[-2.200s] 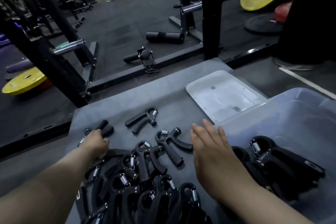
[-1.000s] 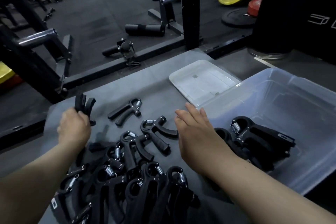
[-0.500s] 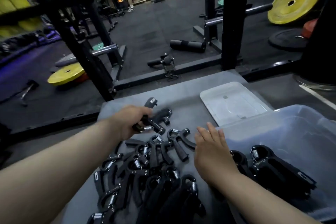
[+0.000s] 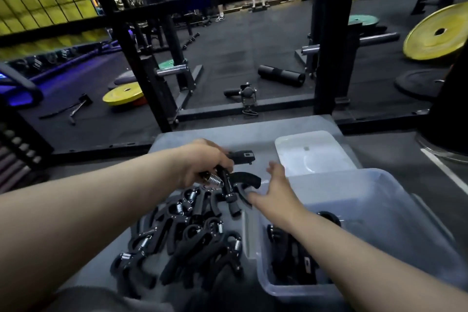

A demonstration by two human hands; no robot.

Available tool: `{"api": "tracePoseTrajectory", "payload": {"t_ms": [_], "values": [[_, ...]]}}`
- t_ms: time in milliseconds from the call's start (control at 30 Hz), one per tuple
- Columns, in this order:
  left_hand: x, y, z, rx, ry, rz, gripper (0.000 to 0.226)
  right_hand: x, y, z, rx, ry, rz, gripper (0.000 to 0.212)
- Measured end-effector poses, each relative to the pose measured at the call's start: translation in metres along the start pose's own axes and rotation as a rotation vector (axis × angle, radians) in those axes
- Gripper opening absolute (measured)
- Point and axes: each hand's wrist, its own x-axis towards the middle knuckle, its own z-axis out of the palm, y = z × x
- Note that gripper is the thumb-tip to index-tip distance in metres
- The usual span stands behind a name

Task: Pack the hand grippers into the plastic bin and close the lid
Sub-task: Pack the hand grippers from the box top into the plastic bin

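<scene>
My left hand (image 4: 202, 163) grips a black hand gripper (image 4: 236, 180) by its spring end and holds it above the pile, handles pointing right. My right hand (image 4: 274, 192) reaches toward it with fingers spread, the thumb near one handle. A pile of several black hand grippers (image 4: 187, 240) lies on the grey platform (image 4: 202, 134). The clear plastic bin (image 4: 379, 215) stands at the right with a few grippers (image 4: 291, 261) inside. Its white lid (image 4: 311, 153) lies flat behind the bin.
Black rack posts (image 4: 141, 76) and a floor frame stand just beyond the platform. Yellow weight plates (image 4: 435, 31), a black foam roller (image 4: 281, 75) and a bar attachment (image 4: 247, 96) lie on the gym floor. People stand far back.
My left hand picked a gripper from the far left of the platform and carried it right, over the pile. My right hand lifted off the platform and now reaches toward that gripper.
</scene>
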Motion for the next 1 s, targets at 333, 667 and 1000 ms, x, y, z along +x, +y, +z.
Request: {"api": "tracePoseTrajectory", "payload": {"t_ms": [333,667,1000], "values": [[-0.015,0.008,0.094,-0.011,-0.144,0.098,0.027,-0.007,0.017,-0.103,-0.607,-0.265,-0.163,0.058],[0.032,-0.055,0.094,1.107,-0.230,0.497,0.071,-0.040,0.071,-0.134,-0.227,-0.326,0.520,0.038],[0.030,-0.057,0.096,1.285,-0.241,0.573,0.075,-0.028,0.068,-0.060,-0.279,-0.354,0.589,0.029]]}}
